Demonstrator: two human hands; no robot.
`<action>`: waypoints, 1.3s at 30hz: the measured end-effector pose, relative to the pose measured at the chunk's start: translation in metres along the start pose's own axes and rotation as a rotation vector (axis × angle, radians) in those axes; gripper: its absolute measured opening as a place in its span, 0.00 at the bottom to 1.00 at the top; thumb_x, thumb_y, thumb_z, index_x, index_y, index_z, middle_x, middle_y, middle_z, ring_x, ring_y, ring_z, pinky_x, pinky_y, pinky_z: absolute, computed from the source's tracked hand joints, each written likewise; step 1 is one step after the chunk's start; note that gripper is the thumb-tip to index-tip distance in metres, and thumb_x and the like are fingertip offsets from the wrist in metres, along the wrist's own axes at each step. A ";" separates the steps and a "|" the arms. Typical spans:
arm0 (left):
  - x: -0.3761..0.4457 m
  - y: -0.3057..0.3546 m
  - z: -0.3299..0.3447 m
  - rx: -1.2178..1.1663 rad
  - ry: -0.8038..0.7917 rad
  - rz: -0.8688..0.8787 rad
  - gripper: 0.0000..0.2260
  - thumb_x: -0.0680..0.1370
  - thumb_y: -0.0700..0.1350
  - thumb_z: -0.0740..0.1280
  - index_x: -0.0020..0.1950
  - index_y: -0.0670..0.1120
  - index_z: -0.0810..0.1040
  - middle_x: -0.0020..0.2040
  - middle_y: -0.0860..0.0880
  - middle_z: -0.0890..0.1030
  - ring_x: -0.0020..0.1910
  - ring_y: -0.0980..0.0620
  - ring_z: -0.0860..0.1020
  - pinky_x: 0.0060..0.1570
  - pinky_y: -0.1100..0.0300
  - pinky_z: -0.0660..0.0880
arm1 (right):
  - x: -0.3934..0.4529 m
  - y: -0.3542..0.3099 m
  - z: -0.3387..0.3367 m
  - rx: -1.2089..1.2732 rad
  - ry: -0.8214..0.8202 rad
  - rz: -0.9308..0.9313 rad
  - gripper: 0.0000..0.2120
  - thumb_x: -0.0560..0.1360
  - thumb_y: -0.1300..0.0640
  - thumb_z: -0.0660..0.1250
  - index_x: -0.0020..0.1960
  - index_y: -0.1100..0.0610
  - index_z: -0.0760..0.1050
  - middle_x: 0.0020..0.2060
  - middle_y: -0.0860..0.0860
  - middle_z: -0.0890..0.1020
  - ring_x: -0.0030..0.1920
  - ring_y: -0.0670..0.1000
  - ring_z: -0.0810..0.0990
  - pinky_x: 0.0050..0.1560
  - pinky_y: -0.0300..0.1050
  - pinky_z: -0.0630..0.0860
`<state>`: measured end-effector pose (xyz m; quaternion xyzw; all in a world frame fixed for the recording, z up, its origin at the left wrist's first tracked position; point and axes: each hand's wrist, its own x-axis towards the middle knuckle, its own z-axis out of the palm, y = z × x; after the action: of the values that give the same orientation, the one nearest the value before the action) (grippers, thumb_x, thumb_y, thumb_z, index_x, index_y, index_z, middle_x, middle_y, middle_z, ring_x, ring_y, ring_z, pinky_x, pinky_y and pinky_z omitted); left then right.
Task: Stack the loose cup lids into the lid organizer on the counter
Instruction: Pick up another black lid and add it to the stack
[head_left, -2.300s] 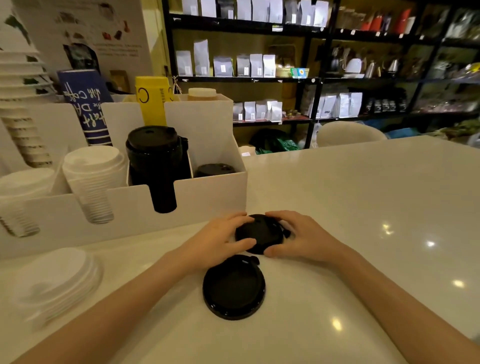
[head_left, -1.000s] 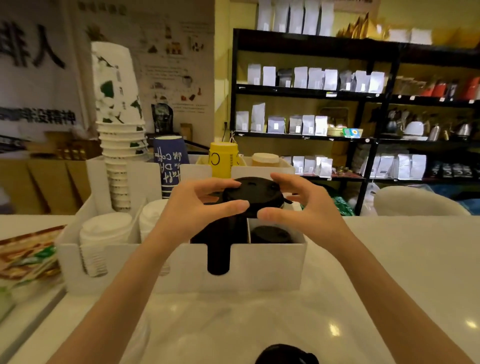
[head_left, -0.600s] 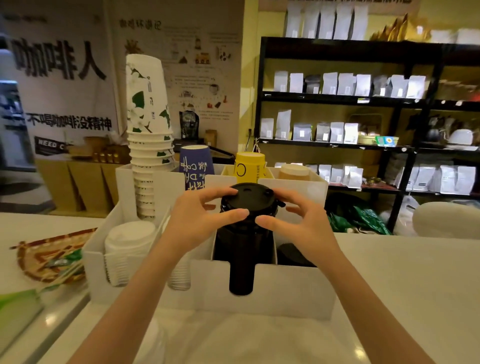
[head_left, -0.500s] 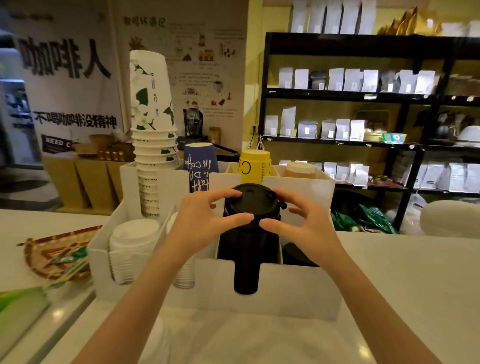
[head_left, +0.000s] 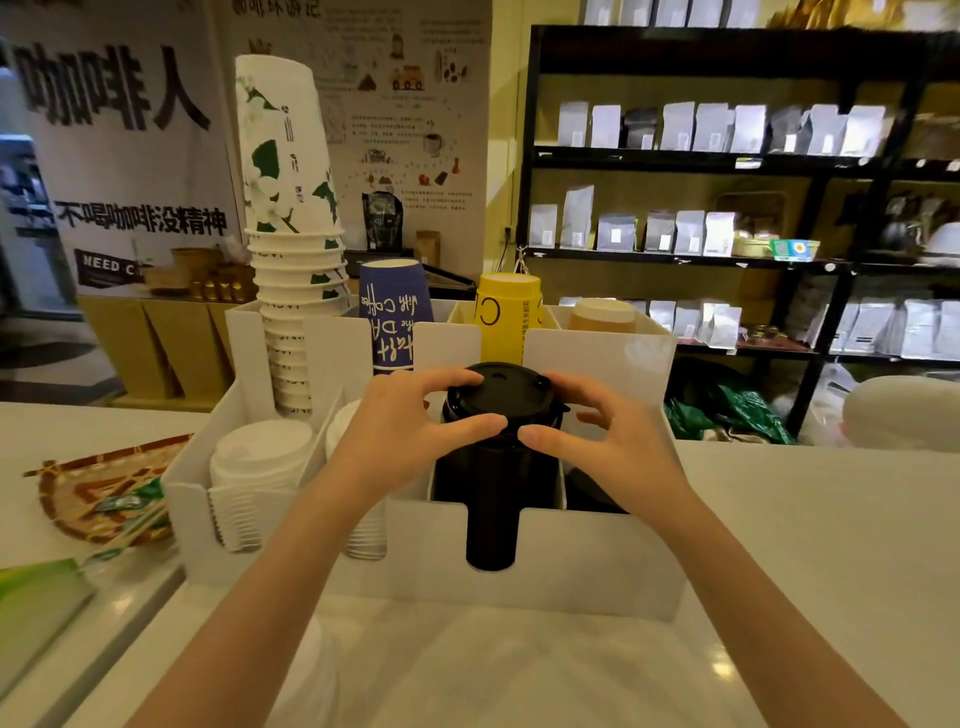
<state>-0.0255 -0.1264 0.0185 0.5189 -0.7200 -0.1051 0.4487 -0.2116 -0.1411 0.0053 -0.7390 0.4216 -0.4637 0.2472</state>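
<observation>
A black cup lid (head_left: 506, 395) rests on top of a tall stack of black lids (head_left: 493, 493) in the third slot of the white lid organizer (head_left: 571, 566). My left hand (head_left: 410, 426) pinches its left rim with thumb and fingers. My right hand (head_left: 608, 436) holds its right rim the same way. White lid stacks (head_left: 257, 457) fill the left slots. A shorter black stack in the right slot is mostly hidden behind my right hand. A pile of loose white lids (head_left: 311, 675) lies blurred at the bottom, partly behind my left forearm.
Upside-down paper cups stand in the organizer's back row: a tall white-and-green stack (head_left: 291, 228), a blue cup (head_left: 395, 317), a yellow cup (head_left: 509, 319). A woven tray (head_left: 98, 493) lies at left. Dark shelves (head_left: 727, 208) with bags stand behind the white counter (head_left: 831, 545).
Both hands lifted the black lid from the counter up to the organizer and lowered it onto the black stack. The second loose black lid has dropped out of view.
</observation>
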 end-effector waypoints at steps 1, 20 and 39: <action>0.001 -0.001 0.000 -0.011 -0.013 -0.005 0.21 0.66 0.53 0.71 0.58 0.53 0.76 0.52 0.55 0.76 0.52 0.56 0.72 0.47 0.67 0.70 | -0.001 -0.001 0.001 -0.009 -0.001 -0.003 0.25 0.67 0.51 0.71 0.63 0.48 0.69 0.54 0.42 0.75 0.57 0.43 0.72 0.56 0.36 0.67; -0.006 0.012 0.006 0.195 0.017 0.010 0.22 0.69 0.55 0.67 0.62 0.52 0.73 0.62 0.51 0.77 0.61 0.54 0.72 0.56 0.59 0.68 | 0.003 0.011 0.006 -0.005 -0.076 0.023 0.24 0.73 0.53 0.65 0.67 0.47 0.64 0.64 0.46 0.72 0.63 0.43 0.67 0.60 0.39 0.61; -0.019 -0.002 0.025 0.054 0.122 0.066 0.21 0.73 0.51 0.65 0.65 0.47 0.70 0.65 0.49 0.73 0.63 0.53 0.69 0.61 0.62 0.65 | -0.022 -0.002 0.007 -0.106 0.006 -0.010 0.27 0.77 0.56 0.57 0.72 0.51 0.51 0.73 0.47 0.59 0.72 0.45 0.56 0.68 0.40 0.52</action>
<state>-0.0424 -0.1189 -0.0075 0.5124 -0.7104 -0.0391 0.4809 -0.2091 -0.1211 -0.0069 -0.7518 0.4427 -0.4439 0.2042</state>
